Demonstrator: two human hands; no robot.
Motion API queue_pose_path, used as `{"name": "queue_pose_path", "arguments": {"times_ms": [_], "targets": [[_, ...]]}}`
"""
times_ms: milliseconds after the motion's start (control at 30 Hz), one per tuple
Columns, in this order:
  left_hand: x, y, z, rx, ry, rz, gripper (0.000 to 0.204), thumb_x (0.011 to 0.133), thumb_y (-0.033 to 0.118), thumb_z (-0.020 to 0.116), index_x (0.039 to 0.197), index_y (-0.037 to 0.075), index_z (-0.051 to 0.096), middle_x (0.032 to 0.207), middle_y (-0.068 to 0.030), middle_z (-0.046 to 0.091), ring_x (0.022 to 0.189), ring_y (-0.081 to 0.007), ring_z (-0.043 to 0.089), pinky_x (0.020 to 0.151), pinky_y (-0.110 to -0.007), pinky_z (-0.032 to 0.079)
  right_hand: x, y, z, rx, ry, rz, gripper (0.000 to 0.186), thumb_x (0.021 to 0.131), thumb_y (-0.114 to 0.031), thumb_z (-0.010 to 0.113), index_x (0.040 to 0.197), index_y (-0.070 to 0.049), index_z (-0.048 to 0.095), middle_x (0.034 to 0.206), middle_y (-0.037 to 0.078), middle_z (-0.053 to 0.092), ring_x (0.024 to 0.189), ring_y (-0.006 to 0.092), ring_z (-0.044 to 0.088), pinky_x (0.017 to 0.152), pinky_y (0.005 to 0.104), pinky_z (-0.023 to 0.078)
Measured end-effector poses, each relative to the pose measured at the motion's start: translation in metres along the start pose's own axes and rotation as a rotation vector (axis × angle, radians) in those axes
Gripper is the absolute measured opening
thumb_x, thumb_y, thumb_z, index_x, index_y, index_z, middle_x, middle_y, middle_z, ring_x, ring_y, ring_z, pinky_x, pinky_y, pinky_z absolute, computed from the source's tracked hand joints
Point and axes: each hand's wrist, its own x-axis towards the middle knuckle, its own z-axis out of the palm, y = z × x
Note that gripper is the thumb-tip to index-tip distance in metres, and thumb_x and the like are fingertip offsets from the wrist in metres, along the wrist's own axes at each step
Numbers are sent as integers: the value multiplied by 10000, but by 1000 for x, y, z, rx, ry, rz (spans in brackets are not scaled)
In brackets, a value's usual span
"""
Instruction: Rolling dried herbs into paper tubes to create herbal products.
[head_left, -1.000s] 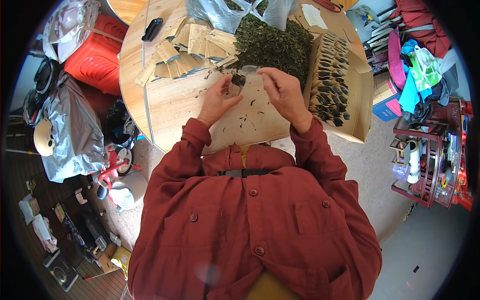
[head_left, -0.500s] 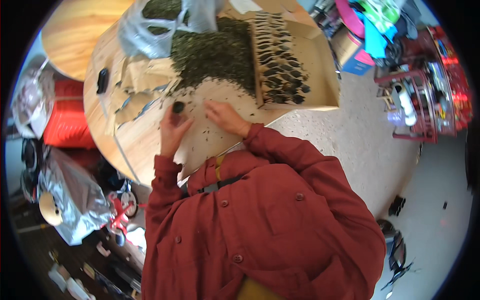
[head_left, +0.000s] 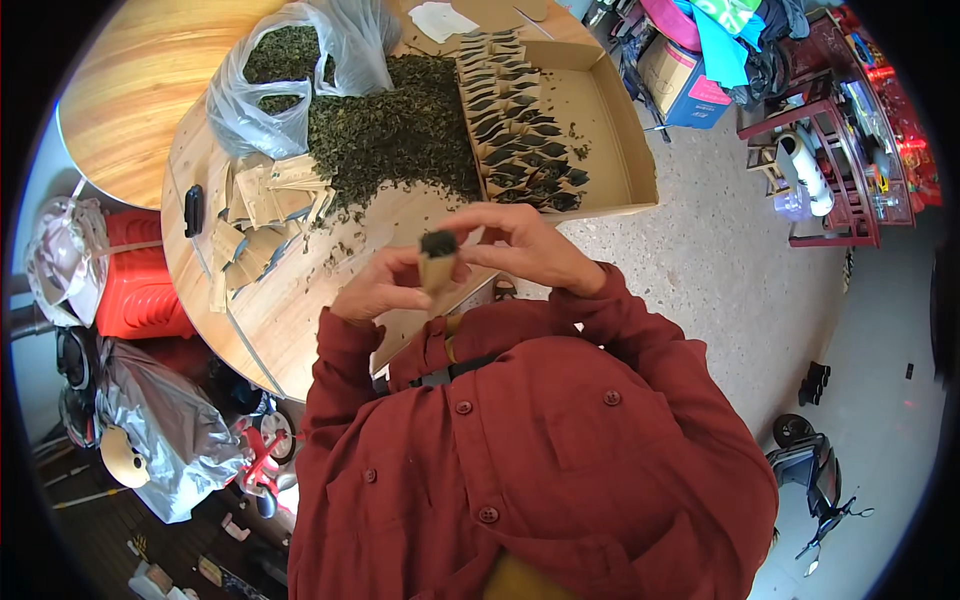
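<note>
My left hand (head_left: 385,285) is closed around a small brown paper bag (head_left: 437,275), held upright above the near edge of the table. Dark dried leaves show at the bag's open top. From the other side, the fingers of my right hand (head_left: 525,245) curl in and grip the bag near its rim. Beyond both hands spreads a heap of dried leaves (head_left: 390,130) on the round wooden table (head_left: 300,335). Several similar filled bags (head_left: 515,125) stand in close rows along the left side of a shallow cardboard box (head_left: 615,195).
A translucent plastic bag (head_left: 230,110) of leaves sits at the back. Flat paper bags (head_left: 258,258) lie at the left beside a small black object (head_left: 194,210). Red stacked stools (head_left: 145,275) stand left of the table. At the right are a carton (head_left: 690,85) and a dark red stand (head_left: 825,165).
The paper bag has come up off the tabletop in my left hand, toward me and to the right. My right hand has moved from the table to the bag's rim. The view has shifted slightly.
</note>
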Motion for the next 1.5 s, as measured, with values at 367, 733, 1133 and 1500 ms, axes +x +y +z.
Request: {"name": "queue_pose_path", "arguments": {"times_ms": [367,733,1133,1500], "targets": [[66,7,24,-86,-309,-182,670,687,190,803,1279,7,550,1198,-130,626,1115,-205,589,975,-328,446,-48,-29,-54,42,-59,225,85,852,25,644,936,15,657,854,44,640,725,90,592,623,210,473],[69,12,35,-89,-205,41,774,735,337,766,1349,-11,449,1250,-191,582,1155,-298,573,991,-400,447,-55,-90,-155,-212,298,-206,81,897,29,566,959,53,612,844,99,666,748,160,661,688,270,541],[13,-47,30,-57,256,-37,517,818,380,695,1141,-7,580,1167,-178,621,1099,-257,599,914,-368,486,31,34,-252,-413,370,-80,102,906,-70,594,933,28,605,798,61,655,697,108,643,642,231,536],[20,-50,49,-65,376,-80,344,865,225,638,1115,-6,591,1158,-150,627,1083,-225,598,934,-335,475,54,86,-233,-377,301,94,97,890,-67,599,873,27,615,734,56,649,660,104,635,608,236,528]]}}
